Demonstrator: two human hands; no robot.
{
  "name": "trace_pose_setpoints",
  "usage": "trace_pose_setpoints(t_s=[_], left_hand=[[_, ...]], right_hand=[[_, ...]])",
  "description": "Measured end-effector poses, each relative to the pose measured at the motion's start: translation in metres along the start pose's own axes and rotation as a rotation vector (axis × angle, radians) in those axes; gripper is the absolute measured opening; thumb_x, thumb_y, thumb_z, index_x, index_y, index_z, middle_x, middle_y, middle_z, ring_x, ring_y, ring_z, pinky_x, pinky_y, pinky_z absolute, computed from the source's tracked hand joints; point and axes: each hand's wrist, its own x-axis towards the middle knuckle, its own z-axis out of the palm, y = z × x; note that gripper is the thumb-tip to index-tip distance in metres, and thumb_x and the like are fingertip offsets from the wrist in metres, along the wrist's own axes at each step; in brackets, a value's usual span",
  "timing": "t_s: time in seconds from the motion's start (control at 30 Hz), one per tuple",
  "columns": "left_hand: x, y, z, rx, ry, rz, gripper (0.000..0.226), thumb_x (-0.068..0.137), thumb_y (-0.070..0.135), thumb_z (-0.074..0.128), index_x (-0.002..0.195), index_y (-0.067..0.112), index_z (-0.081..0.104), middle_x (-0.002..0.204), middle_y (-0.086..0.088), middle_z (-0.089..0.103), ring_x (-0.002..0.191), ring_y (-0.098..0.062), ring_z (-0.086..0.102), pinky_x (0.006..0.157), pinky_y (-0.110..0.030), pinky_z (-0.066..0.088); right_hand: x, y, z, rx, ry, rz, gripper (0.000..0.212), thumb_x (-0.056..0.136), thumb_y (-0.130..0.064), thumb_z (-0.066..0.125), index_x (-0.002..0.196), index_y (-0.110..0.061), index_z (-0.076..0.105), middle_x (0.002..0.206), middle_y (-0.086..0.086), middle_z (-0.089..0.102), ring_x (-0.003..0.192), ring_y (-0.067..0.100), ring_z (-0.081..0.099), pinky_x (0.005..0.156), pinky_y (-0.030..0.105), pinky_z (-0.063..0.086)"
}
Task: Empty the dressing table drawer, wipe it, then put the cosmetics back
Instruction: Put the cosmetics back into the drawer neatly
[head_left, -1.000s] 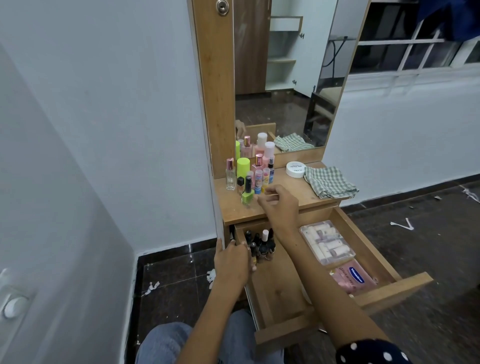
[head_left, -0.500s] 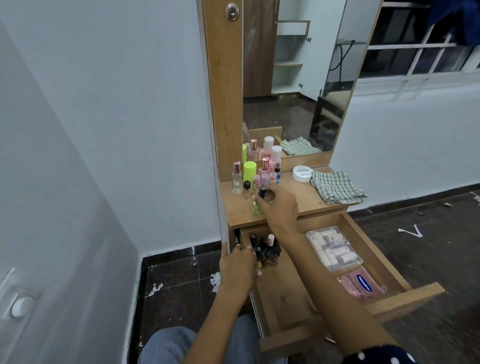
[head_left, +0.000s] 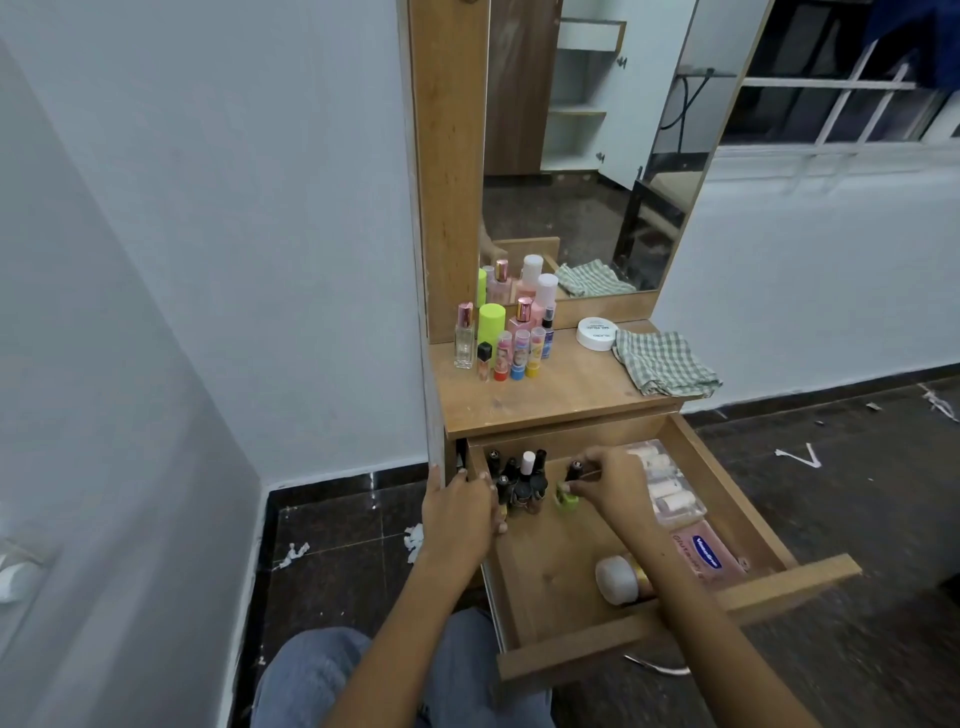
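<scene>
Right hand sets green polish bottle into drawer: put-back step in progress.

Right hand (head_left: 613, 480) pinches a green polish bottle (head_left: 568, 493) by its dark cap, low over the drawer (head_left: 550, 582) floor near the back-left corner, just right of the dark polish cluster (head_left: 522, 480). Cannot tell if the base touches. Left hand (head_left: 460, 512) grips the drawer's left wall. Pads box (head_left: 667, 480) and pink pouch (head_left: 704, 553) lie along the right wall; a white-capped jar (head_left: 621, 579) lies near the front. Tabletop (head_left: 550, 389) holds bottles (head_left: 501, 340) at back-left, a white tin (head_left: 596, 332) and a cloth (head_left: 662, 364) at the right edge. Judged: about half returned. Next: seat bottle upright beside cluster without toppling it, let go, reach for tabletop bottles.
</scene>
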Motion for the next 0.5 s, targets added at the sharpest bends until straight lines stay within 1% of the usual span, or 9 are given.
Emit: trace_pose_setpoints(t_s=[0.03, 0.07, 0.13, 0.2, 0.27, 0.33, 0.43, 0.47, 0.5], left_hand=[[0.0, 0.0, 0.0, -0.007, 0.0, -0.001, 0.044, 0.09, 0.038, 0.057, 0.13, 0.019, 0.054, 0.127, -0.003, 0.06, 0.133, -0.014, 0.039, 0.115, -0.039, 0.007], [0.0, 0.0, 0.001, -0.013, -0.002, -0.004, 0.044, 0.09, 0.038, 0.057, 0.13, 0.019, 0.054, 0.128, -0.003, 0.059, 0.133, -0.014, 0.039, 0.115, -0.038, 0.006], [0.001, 0.0, 0.001, -0.015, -0.004, 0.002, 0.043, 0.091, 0.037, 0.056, 0.13, 0.02, 0.054, 0.13, -0.003, 0.058, 0.134, -0.014, 0.038, 0.115, -0.039, 0.005], [0.0, -0.001, 0.001, -0.009, 0.001, 0.006, 0.044, 0.092, 0.037, 0.055, 0.132, 0.021, 0.053, 0.132, -0.002, 0.057, 0.134, -0.014, 0.038, 0.116, -0.04, 0.004], [-0.001, -0.001, 0.001, -0.011, -0.008, 0.006, 0.045, 0.092, 0.038, 0.054, 0.134, 0.021, 0.051, 0.134, -0.003, 0.055, 0.135, -0.014, 0.037, 0.116, -0.04, 0.003], [-0.003, -0.001, 0.002, -0.012, -0.005, 0.007, 0.042, 0.093, 0.037, 0.053, 0.132, 0.022, 0.052, 0.135, -0.003, 0.054, 0.135, -0.013, 0.037, 0.116, -0.04, 0.002], [-0.003, -0.001, 0.002, -0.018, 0.011, 0.014, 0.039, 0.094, 0.036, 0.05, 0.131, 0.024, 0.054, 0.136, -0.001, 0.053, 0.135, -0.013, 0.037, 0.116, -0.039, 0.001], [-0.003, -0.001, 0.003, -0.019, 0.008, 0.016, 0.038, 0.095, 0.036, 0.05, 0.131, 0.024, 0.053, 0.136, 0.0, 0.053, 0.136, -0.012, 0.035, 0.116, -0.039, 0.001], [-0.002, -0.001, 0.003, -0.02, 0.004, 0.015, 0.039, 0.095, 0.036, 0.049, 0.131, 0.024, 0.053, 0.137, 0.001, 0.052, 0.137, -0.012, 0.034, 0.116, -0.038, 0.002]], right_hand=[[0.0, 0.001, 0.005, -0.01, -0.003, 0.012, 0.019, 0.06, -0.007, 0.084, 0.069, -0.005, 0.068, 0.07, 0.005, 0.069, 0.07, 0.016, 0.066, 0.065, 0.032, 0.051], [0.0, 0.0, 0.009, -0.024, -0.011, 0.02, 0.019, 0.061, -0.005, 0.084, 0.069, -0.005, 0.067, 0.071, 0.006, 0.07, 0.071, 0.018, 0.066, 0.067, 0.034, 0.051], [-0.002, -0.003, 0.015, -0.014, -0.029, 0.018, 0.021, 0.062, -0.004, 0.082, 0.069, -0.013, 0.065, 0.07, 0.002, 0.068, 0.071, 0.017, 0.065, 0.07, 0.035, 0.053], [-0.004, -0.004, 0.02, 0.006, -0.026, 0.008, 0.025, 0.065, -0.004, 0.08, 0.071, -0.021, 0.062, 0.071, -0.003, 0.065, 0.073, 0.015, 0.064, 0.068, 0.032, 0.053], [-0.007, -0.001, 0.023, -0.026, -0.034, 0.002, 0.022, 0.068, -0.008, 0.078, 0.075, -0.024, 0.065, 0.075, -0.005, 0.067, 0.076, 0.012, 0.064, 0.064, 0.026, 0.049], [-0.009, 0.002, 0.023, -0.072, -0.041, -0.007, 0.017, 0.068, -0.011, 0.077, 0.081, -0.021, 0.072, 0.081, -0.003, 0.071, 0.078, 0.012, 0.064, 0.062, 0.025, 0.046], [-0.009, 0.001, 0.022, -0.095, -0.046, -0.019, 0.014, 0.071, -0.009, 0.074, 0.082, -0.016, 0.073, 0.08, -0.003, 0.069, 0.074, 0.008, 0.058, 0.056, 0.012, 0.035], [-0.009, 0.0, 0.023, -0.105, -0.052, -0.029, 0.013, 0.072, -0.008, 0.073, 0.081, -0.017, 0.073, 0.078, -0.004, 0.068, 0.073, 0.007, 0.057, 0.056, 0.012, 0.035], [-0.009, -0.001, 0.024, -0.113, -0.059, -0.032, 0.012, 0.072, -0.008, 0.073, 0.08, -0.018, 0.072, 0.078, -0.004, 0.069, 0.073, 0.008, 0.059, 0.058, 0.015, 0.037]])
